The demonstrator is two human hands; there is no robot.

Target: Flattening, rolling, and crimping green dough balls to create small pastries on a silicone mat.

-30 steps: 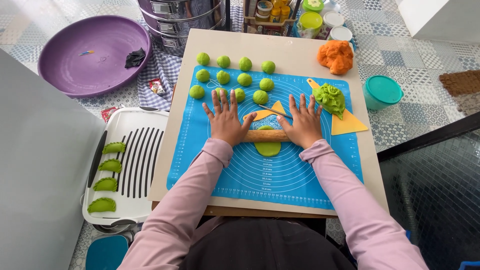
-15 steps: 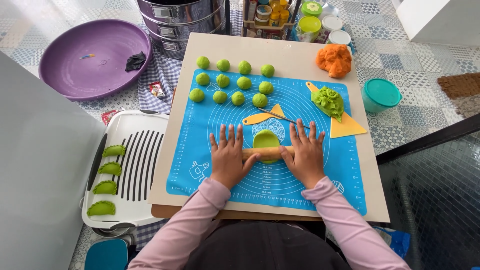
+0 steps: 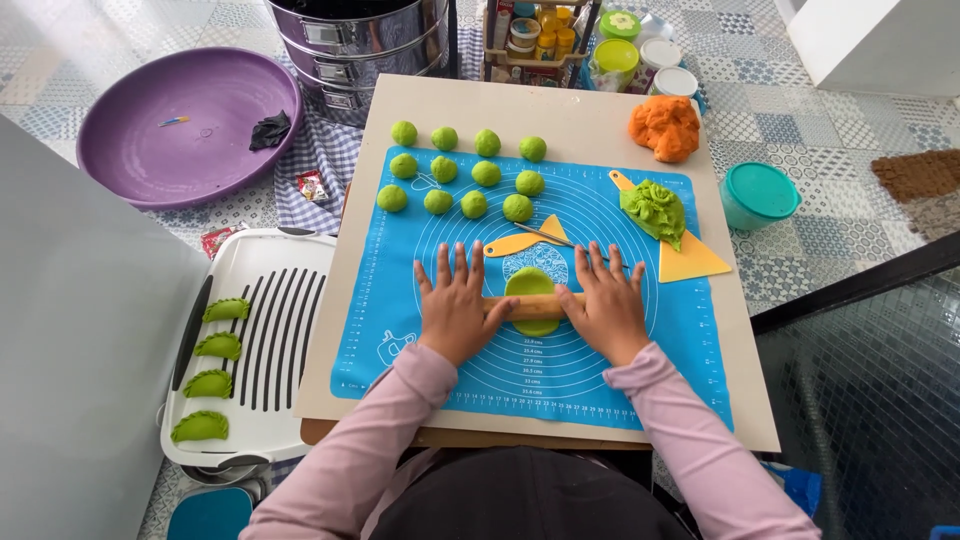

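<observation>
A flat green dough disc (image 3: 531, 284) lies on the blue silicone mat (image 3: 400, 330). Across it rests a wooden rolling pin (image 3: 534, 305). My left hand (image 3: 456, 305) presses flat on the pin's left end, and my right hand (image 3: 605, 303) presses flat on its right end, fingers spread. Several green dough balls (image 3: 462, 170) sit in rows at the far side of the mat. Just beyond the disc lie a yellow scraper (image 3: 525, 241) and a thin stick.
An orange dough lump (image 3: 666, 127) and a green dough piece on a yellow triangular scraper (image 3: 690, 260) lie at right. A teal lidded tub (image 3: 758, 196) stands on the floor. A white tray (image 3: 270, 420) at left holds several folded green dumplings (image 3: 208, 383). Purple basin (image 3: 190, 125), steel steamer (image 3: 360, 40).
My hands have rolled the pin back toward me from the far side of the disc, then slightly forward again; the dough is flattened between them.
</observation>
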